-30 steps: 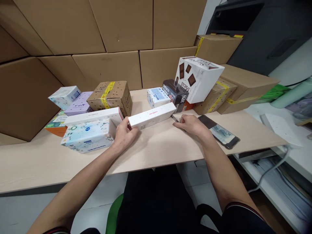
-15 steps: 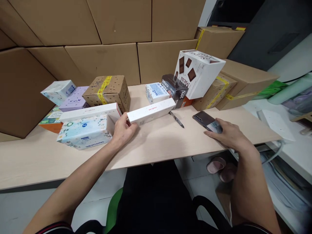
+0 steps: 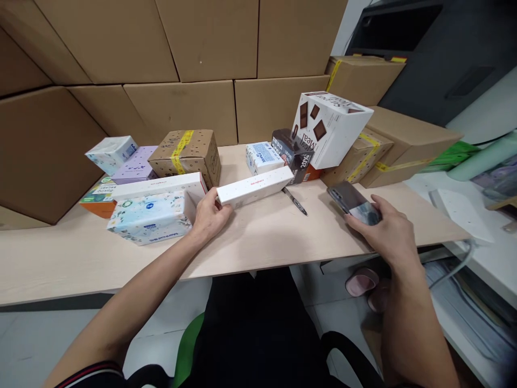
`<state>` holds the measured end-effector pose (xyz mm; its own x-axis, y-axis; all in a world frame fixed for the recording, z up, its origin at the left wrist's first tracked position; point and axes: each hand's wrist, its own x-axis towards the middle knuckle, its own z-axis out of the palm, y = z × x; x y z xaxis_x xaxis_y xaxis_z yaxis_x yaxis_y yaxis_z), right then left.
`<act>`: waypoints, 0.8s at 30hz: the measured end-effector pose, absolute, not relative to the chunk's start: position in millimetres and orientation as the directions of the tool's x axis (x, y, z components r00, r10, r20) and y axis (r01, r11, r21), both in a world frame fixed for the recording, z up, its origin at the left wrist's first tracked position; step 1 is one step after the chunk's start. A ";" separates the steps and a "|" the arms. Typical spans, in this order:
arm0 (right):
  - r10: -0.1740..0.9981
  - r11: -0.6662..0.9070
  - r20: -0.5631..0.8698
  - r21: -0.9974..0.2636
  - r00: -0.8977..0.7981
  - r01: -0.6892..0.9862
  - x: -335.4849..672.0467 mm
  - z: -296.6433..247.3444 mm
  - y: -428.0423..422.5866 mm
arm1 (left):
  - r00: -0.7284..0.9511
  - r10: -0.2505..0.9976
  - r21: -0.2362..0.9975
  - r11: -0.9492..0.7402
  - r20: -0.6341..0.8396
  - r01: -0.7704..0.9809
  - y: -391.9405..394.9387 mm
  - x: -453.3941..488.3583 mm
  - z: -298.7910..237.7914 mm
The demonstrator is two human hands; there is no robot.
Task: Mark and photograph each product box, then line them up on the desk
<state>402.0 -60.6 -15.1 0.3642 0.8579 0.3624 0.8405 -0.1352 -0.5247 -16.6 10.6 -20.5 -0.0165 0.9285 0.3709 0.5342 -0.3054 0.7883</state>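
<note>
1. Your right hand (image 3: 390, 231) was closed around the near end of the phone (image 3: 351, 200), at the right side of the table (image 3: 258, 242). Couldn't tell if it was fully lifted.
2. Phone looked stiff, lightish, kinda slick, probably fragile; the long edges seemed the best hold.
3. Your left hand (image 3: 212, 215) gripped one end of the long white box (image 3: 254, 186), likely light and dentable.
4. Versus a second earlier: your right hand had swapped the pen (image 3: 298, 203) for the phone; your left hadn't let go.
</note>
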 end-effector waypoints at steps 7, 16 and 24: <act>0.976 0.112 0.038 -0.931 0.214 -0.347 341.0 -1.9 -62.7 | -0.016 0.934 0.793 -0.294 0.357 0.534 9.1 -15.1 -16.3; 0.945 -0.276 0.004 -0.531 -0.327 -0.801 244.1 -8.4 -61.2 | -0.003 0.950 0.818 -0.267 0.312 0.509 11.6 -16.0 -18.1; 0.924 -0.335 -0.007 -0.493 -0.381 -0.803 236.2 -3.5 -53.1 | 0.030 0.951 0.822 -0.283 0.309 0.495 11.9 -15.6 -18.5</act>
<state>236.2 -53.1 -3.5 -0.3812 0.9245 -0.0069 -0.8032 -0.3348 -0.4927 -15.6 11.9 -18.5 0.0298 0.9506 0.3090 0.4950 -0.2826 0.8216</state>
